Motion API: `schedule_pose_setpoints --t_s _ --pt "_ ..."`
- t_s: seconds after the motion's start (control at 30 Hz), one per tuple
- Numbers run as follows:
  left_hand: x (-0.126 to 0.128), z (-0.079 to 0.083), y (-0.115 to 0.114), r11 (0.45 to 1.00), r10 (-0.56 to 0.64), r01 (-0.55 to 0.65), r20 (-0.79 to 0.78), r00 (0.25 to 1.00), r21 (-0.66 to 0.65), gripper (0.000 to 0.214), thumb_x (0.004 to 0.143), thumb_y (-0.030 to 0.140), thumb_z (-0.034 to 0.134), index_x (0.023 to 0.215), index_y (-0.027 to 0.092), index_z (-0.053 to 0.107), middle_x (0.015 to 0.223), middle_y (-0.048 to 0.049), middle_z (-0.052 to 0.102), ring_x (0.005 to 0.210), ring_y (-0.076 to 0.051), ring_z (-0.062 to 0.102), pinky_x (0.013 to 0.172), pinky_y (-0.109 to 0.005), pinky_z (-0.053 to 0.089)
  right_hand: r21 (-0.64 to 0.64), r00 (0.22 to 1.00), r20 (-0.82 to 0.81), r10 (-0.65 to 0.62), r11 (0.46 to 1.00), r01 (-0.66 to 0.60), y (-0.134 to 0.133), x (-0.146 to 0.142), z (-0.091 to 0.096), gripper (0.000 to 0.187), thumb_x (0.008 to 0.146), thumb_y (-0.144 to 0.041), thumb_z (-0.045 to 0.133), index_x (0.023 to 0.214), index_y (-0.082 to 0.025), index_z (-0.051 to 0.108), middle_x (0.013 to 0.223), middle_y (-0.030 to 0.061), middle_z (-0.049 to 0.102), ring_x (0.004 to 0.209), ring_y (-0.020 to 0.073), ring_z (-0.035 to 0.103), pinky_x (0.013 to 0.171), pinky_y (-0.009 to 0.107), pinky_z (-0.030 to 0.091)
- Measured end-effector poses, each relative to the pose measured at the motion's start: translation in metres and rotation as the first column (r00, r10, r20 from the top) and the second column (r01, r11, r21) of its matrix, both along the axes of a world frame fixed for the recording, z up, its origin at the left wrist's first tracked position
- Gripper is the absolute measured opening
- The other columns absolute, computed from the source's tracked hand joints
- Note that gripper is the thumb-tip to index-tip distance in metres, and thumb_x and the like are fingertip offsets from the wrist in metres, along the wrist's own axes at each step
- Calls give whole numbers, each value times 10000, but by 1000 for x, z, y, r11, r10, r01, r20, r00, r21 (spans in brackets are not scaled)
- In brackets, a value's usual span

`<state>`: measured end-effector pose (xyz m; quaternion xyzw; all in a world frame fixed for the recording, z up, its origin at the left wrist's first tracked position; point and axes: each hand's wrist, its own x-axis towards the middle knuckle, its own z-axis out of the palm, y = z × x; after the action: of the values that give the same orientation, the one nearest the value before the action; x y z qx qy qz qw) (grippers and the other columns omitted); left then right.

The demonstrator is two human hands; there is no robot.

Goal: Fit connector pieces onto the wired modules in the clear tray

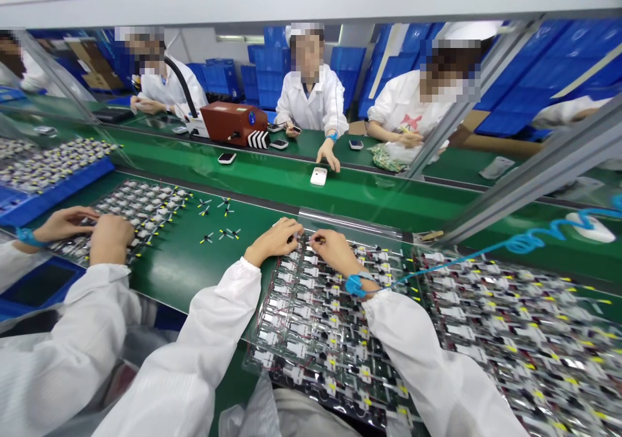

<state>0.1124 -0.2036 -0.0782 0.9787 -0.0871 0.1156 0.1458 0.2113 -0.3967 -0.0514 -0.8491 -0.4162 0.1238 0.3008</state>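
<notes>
Over the far left corner of a clear plastic tray [301,294], my left hand [276,239] is closed, thumb and fingers pinched together. What it holds is hidden. My right hand [335,249], with a blue wrist strap [357,285], faces it a short gap away. Its fingertips pinch something small and dark, too small to name. Rows of small white parts with thin red wires and black, yellow-tipped pieces [332,361] fill the tray. Several loose black pieces with white and yellow ends [228,234] lie on the green tabletop [194,275] to the left.
Another filled tray [515,327] stands at the right, below a coiled blue cord [527,239]. At the left a co-worker's hands [109,236] work over a similar tray [150,207]. Across the green belt [272,177], a person reaches toward a white device [319,176]. A metal post [525,158] slants at right.
</notes>
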Motion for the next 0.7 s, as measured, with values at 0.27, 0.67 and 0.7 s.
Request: schedule_pose_setpoints --t_s 0.27,0.67,0.7 --pt "-2 1 0 997 -10 10 3 1000 -78 118 982 263 510 1027 207 604 1011 -65 604 996 -235 520 985 -386 425 -5 999 -11 -50 999 50 23 -1 -8 159 892 -164 585 906 -232 728 889 46 767 857 210 701 776 272 466" --pt "-2 -6 5 977 26 -30 -22 999 -210 207 984 240 559 1177 219 632 1152 -76 669 1146 -243 564 1033 -393 445 -3 997 -39 -66 998 66 26 0 -14 155 890 -211 590 952 -240 729 845 31 758 805 202 688 736 265 457" --pt "-2 -7 5 976 27 -31 -20 999 -215 208 984 238 561 1177 220 637 1154 -76 672 1149 -242 566 1035 -391 445 -1 997 -38 -64 998 64 26 0 -14 149 890 -215 595 944 -238 732 855 34 761 818 203 690 743 265 458"
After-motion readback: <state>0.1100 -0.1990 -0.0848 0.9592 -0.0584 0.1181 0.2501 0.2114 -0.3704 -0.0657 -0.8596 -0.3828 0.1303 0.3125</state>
